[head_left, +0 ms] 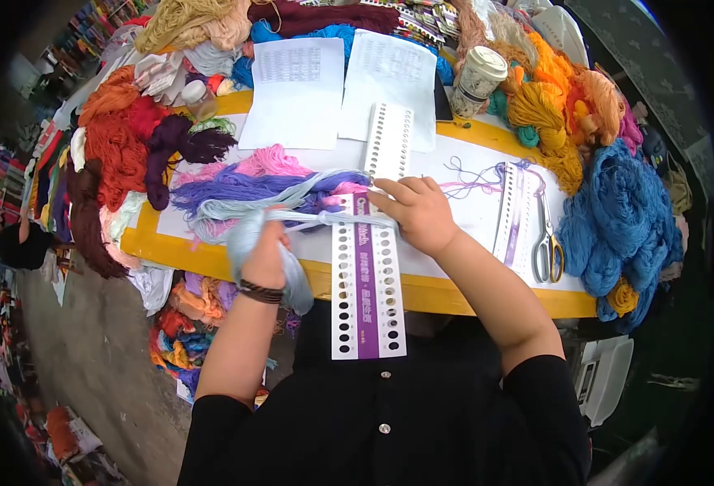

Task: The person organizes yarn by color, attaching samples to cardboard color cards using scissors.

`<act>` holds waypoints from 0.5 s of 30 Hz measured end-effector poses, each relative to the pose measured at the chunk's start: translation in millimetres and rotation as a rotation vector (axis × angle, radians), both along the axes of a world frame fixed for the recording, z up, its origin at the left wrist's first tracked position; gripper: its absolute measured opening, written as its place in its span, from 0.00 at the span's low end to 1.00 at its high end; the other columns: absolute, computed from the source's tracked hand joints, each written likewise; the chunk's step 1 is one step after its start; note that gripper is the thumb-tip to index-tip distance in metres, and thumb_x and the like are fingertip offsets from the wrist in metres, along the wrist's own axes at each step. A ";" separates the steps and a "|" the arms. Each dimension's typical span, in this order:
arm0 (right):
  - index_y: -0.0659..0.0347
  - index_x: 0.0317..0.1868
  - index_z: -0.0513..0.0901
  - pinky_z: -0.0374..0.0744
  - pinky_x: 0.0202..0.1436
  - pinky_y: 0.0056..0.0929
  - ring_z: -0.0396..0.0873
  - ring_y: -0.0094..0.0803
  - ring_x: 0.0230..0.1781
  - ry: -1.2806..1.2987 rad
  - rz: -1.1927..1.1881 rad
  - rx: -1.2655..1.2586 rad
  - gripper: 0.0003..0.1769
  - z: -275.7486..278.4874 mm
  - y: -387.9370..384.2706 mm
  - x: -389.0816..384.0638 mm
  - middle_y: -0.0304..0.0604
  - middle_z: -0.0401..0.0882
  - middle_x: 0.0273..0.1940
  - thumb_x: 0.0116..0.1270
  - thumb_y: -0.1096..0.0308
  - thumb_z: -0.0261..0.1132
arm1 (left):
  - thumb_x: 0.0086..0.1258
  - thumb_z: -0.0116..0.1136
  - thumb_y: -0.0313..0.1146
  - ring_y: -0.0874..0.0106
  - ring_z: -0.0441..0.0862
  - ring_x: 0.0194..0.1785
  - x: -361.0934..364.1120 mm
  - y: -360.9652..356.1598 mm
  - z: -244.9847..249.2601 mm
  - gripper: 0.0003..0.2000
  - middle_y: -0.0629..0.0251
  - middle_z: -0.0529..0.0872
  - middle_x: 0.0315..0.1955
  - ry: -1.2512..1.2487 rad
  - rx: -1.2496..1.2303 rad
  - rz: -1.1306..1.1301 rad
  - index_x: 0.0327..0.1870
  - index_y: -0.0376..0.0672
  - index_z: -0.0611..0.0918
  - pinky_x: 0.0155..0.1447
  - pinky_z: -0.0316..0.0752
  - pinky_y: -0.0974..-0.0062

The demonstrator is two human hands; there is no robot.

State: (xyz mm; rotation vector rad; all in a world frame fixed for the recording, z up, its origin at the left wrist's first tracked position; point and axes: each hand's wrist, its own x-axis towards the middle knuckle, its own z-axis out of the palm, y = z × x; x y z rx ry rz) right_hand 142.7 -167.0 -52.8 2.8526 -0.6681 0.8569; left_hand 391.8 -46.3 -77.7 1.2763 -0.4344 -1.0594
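My left hand (266, 253) is closed round a pale blue skein of embroidery thread (292, 279), part of which hangs below the fist. From it a band of pale blue strands runs across a white and purple thread card (366, 300) with rows of holes down both sides. My right hand (422, 217) is at the card's upper right, its fingers bent over the strands where they end; its thumb is mostly hidden. Just beyond the card lie purple skeins (227, 193) and pink skeins (272, 162), with more pale blue thread among them. The card's lower end overhangs the table edge.
A second punched card (389, 134) lies behind, near two printed sheets (296, 89). To the right are another card (512, 215) with threads, scissors (546, 247) and a blue yarn heap (620, 211). A patterned cup (478, 79) stands at the back. Red skeins (118, 150) are piled left.
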 end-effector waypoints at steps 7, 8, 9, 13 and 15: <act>0.53 0.39 0.84 0.76 0.41 0.34 0.79 0.37 0.37 -0.202 -0.011 0.252 0.14 -19.7 -0.2 -22.6 0.37 0.84 0.38 0.49 0.73 0.65 | 0.73 0.47 0.32 0.77 0.72 0.30 98.2 47.6 8.5 0.07 0.70 0.76 0.28 0.423 -0.185 0.184 0.42 0.40 0.76 0.35 0.72 0.80; 0.55 0.38 0.84 0.76 0.42 0.34 0.80 0.39 0.37 -0.182 -0.023 0.307 0.12 -22.5 0.6 -24.6 0.41 0.84 0.37 0.51 0.69 0.67 | 0.74 0.45 0.33 0.78 0.71 0.30 108.2 51.4 11.2 0.08 0.71 0.75 0.29 0.507 -0.248 0.245 0.45 0.40 0.75 0.35 0.72 0.80; 0.58 0.37 0.85 0.76 0.42 0.34 0.80 0.40 0.36 -0.160 -0.032 0.360 0.11 -25.9 -0.3 -25.8 0.44 0.84 0.35 0.52 0.65 0.68 | 0.75 0.43 0.33 0.78 0.71 0.31 119.2 55.3 13.5 0.09 0.71 0.74 0.29 0.591 -0.315 0.309 0.48 0.40 0.75 0.35 0.72 0.80; 0.71 0.29 0.80 0.75 0.30 0.28 0.78 0.30 0.23 -0.325 -0.395 1.121 0.15 -10.0 -9.0 1.4 0.43 0.82 0.24 0.64 0.64 0.64 | 0.76 0.44 0.33 0.71 0.79 0.49 127.0 51.0 7.8 0.15 0.59 0.78 0.49 0.459 -0.332 0.382 0.60 0.38 0.71 0.49 0.77 0.75; 0.70 0.29 0.80 0.75 0.30 0.28 0.77 0.30 0.22 -0.430 -0.469 1.338 0.15 -9.6 -23.2 4.0 0.42 0.81 0.23 0.64 0.64 0.64 | 0.74 0.49 0.33 0.67 0.77 0.56 118.7 51.6 8.4 0.17 0.55 0.75 0.57 0.424 -0.353 0.390 0.60 0.37 0.70 0.58 0.75 0.71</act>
